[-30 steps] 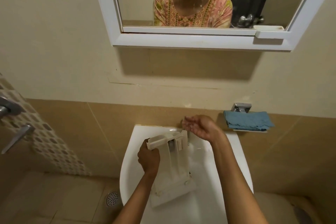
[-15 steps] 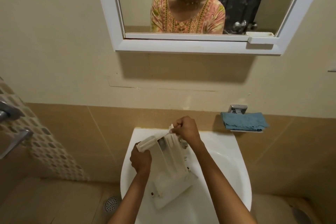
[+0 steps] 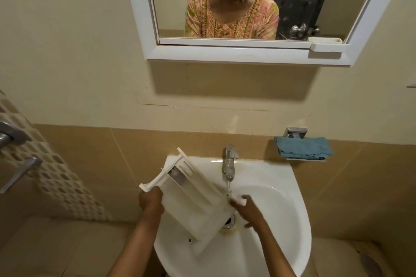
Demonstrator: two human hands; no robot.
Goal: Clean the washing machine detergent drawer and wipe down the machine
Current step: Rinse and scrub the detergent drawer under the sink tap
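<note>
– Drawer (image 3: 193,204) and hands, please.
– Left hand (image 3: 151,201) grips its left edge near the upper end. Right hand (image 3: 247,209) is at its lower right corner, against a small white part. It is blurred, so I cannot tell the grip. Drawer is tilted over the sink (image 3: 281,173), lower end in the basin by the drain (image 3: 229,222).
– Surroundings?
– Tap (image 3: 229,162) runs a thin stream beside the drawer's right edge. Blue cloth (image 3: 304,148) lies on a wall holder, well apart.
</note>
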